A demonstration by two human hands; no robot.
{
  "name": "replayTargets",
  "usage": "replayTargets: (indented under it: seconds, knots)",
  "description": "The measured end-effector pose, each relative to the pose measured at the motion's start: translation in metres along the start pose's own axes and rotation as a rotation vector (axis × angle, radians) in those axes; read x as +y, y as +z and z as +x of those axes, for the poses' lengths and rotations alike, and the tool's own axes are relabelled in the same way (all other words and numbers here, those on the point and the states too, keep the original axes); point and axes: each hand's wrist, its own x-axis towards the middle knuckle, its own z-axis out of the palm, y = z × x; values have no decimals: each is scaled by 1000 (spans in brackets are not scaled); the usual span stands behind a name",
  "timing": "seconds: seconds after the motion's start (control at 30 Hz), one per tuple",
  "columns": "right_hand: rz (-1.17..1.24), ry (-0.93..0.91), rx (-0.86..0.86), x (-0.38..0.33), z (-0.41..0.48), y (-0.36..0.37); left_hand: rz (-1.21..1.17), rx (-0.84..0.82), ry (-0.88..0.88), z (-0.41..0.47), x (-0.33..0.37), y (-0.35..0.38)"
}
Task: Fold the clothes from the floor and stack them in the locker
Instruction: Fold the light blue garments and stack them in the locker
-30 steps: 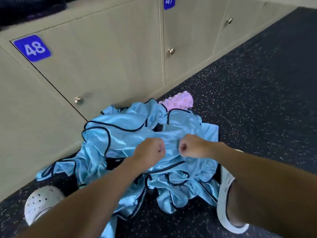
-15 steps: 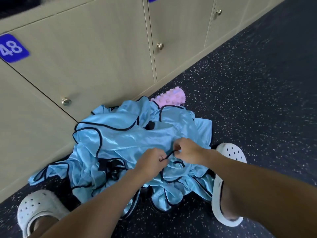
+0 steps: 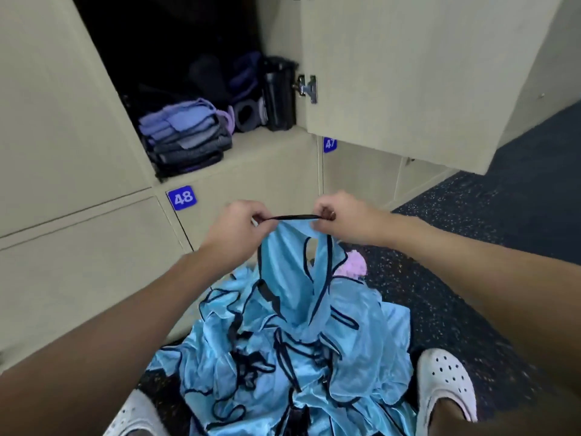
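LOCKER ROOM FLOOR: My left grip [image 3: 234, 228] and right grip [image 3: 342, 217] each pinch one end of a dark strap [image 3: 290, 217], fingers curled tight on it and drawing it taut between them. The light-blue garment [image 3: 292, 278] it belongs to hangs below, its lower part lying in the pile of light-blue clothes [image 3: 276, 366] on the speckled floor [image 3: 456, 247], just beside my right white clog [image 3: 446, 385]. A pink item [image 3: 353, 265] shows behind the pile; I cannot tell what it is.

By my reading the task is partly done. The open locker [image 3: 267, 146], above plate 48 [image 3: 183, 198], holds a neat stack of folded purple and grey clothes [image 3: 185, 140] at the front left of its shelf, while the blue heap is crumpled and none of it is folded. This garment has to be pulled free, folded and laid on that stack, and the rest after it.

Also in the locker are a dark bottle [image 3: 278, 92], upright at the right side near the hinge, and dark and purple items behind the stack, too dim to name. The locker door [image 3: 408, 73] stands open to the right.
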Motion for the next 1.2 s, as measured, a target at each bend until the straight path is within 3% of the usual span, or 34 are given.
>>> replayTargets:
  seconds: [0.17, 0.3, 0.63, 0.8, 1.0, 1.2]
  knots:
    - [214, -38, 184, -79, 1, -37, -206, 120, 59, -14, 38, -60]
    - [331, 9, 272, -112, 7, -38, -268, 119, 72, -34, 58, -65]
    - [499, 146, 257, -97, 27, -11, -339, 106, -51, -24, 44, -29]
    - [602, 161, 241, -88, 43, -8, -552, 163, -224, -10, 42, -26]
    - [451, 71, 51, -76, 24, -10, -831, 232, -317, -7, 44, -38]
    - [315, -32, 163, -73, 1, 1, -886, 253, -296, -12, 50, -45]
